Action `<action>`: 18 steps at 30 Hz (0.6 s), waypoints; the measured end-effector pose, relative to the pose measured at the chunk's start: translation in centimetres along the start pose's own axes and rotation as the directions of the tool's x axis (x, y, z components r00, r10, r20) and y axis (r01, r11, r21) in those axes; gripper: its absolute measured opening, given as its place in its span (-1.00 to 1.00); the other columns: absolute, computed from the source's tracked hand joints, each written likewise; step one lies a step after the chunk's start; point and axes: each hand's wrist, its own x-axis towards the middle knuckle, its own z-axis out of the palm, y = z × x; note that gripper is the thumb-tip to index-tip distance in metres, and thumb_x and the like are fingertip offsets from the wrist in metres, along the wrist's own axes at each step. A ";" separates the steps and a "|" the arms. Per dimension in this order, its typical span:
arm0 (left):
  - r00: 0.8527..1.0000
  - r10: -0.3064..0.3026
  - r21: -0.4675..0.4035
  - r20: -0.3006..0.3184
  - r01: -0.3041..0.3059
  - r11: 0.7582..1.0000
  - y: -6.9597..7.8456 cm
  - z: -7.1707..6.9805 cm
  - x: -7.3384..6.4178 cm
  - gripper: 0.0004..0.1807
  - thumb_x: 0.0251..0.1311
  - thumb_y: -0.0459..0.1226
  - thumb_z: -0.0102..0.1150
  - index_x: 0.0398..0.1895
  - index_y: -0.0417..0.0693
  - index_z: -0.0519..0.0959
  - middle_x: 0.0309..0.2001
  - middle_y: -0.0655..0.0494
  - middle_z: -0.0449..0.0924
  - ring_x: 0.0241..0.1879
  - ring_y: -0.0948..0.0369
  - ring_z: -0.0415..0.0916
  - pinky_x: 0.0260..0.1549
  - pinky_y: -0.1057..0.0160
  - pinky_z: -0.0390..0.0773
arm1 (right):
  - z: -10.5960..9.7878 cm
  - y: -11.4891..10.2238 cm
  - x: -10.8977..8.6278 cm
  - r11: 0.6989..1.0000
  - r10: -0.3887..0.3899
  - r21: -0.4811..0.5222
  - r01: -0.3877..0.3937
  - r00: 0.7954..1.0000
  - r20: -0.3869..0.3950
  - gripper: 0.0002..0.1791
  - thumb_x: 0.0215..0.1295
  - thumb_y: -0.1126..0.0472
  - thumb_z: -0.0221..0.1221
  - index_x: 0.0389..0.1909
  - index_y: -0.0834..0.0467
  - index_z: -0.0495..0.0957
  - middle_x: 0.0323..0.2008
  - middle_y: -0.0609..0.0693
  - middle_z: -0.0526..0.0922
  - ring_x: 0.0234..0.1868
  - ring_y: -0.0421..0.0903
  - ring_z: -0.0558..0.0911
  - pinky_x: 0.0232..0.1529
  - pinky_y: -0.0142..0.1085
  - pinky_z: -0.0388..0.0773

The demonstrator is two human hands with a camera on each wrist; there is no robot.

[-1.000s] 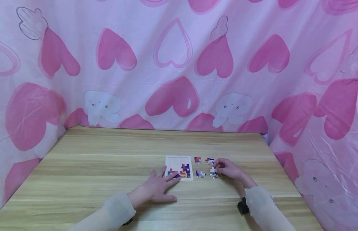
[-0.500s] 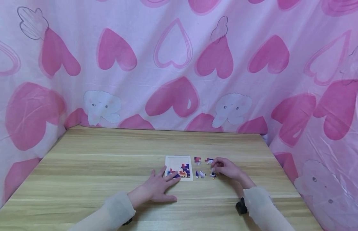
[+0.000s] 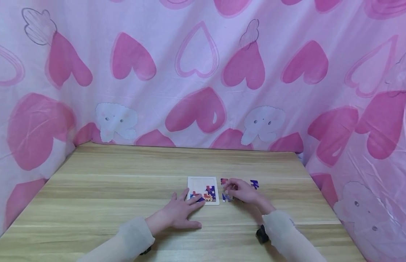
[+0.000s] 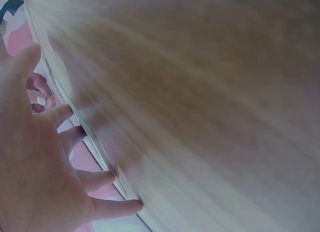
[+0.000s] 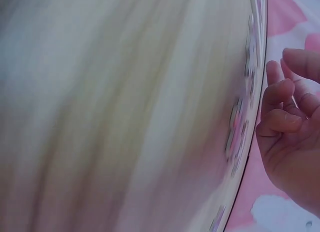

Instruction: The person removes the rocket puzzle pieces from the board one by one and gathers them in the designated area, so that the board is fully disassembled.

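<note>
Red and purple colour the near loose piece (image 3: pixel 224 180) just at the fingertips of the right hand (image 3: pixel 242 191). Those fingers curl in loosely; I cannot tell whether a piece is hidden between them, as none shows there. Below them, partly covered, lies a lower purple piece (image 3: pixel 224 197); out past the knuckles, to their right, sits a dark purple piece (image 3: pixel 254 184), all flat, with knobbed and notched edges.

To the left of these fingers is the puzzle board (image 3: pixel 199 182), a thin square with a smooth pale rim. The left hand (image 3: pixel 180 213) lies with fingers spread over its lower left corner, gripping nothing. Fitted pieces (image 3: pixel 210 191) fill the lower part; the upper part is bare.

Likely troubles: the curled right fingers could knock neighbouring pieces askew, since they lie so close; thin, flat edges may be hard to lift; and if the left fingers press unevenly, the board could slide on the smooth tabletop (image 3: pixel 140 185), striped with wood grain. Beyond both hands hangs a softly creased pink cloth (image 3: pixel 196 109) printed with hearts.
</note>
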 end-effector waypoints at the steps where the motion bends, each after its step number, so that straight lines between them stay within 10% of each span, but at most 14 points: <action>1: 1.000 -0.001 -0.001 0.000 0.001 1.000 0.0 0.0 0.1 -0.18 -0.03 0.39 -0.28 0.31 0.31 0.09 0.32 0.25 -0.03 0.24 -0.19 -0.17 -0.06 -0.38 -0.02 | 0.2 -0.2 0.1 1.000 -0.009 -0.005 0.009 1.000 0.004 -0.86 0.16 0.31 0.10 -0.24 0.15 0.49 -0.37 -0.04 0.49 -0.35 -0.09 0.42 -0.39 -0.25 0.41; 18: 1.000 0.000 -0.019 -0.001 0.000 1.000 0.2 -0.3 0.2 -0.20 -0.03 0.37 -0.23 0.30 0.28 0.14 0.31 0.23 0.01 0.22 -0.22 -0.12 -0.08 -0.38 0.03 | 2.5 -2.9 2.8 0.973 -0.127 -0.186 0.137 0.990 0.065 -0.68 0.04 0.34 0.19 -0.12 0.15 0.49 -0.27 -0.04 0.48 -0.32 -0.12 0.41 -0.30 -0.26 0.38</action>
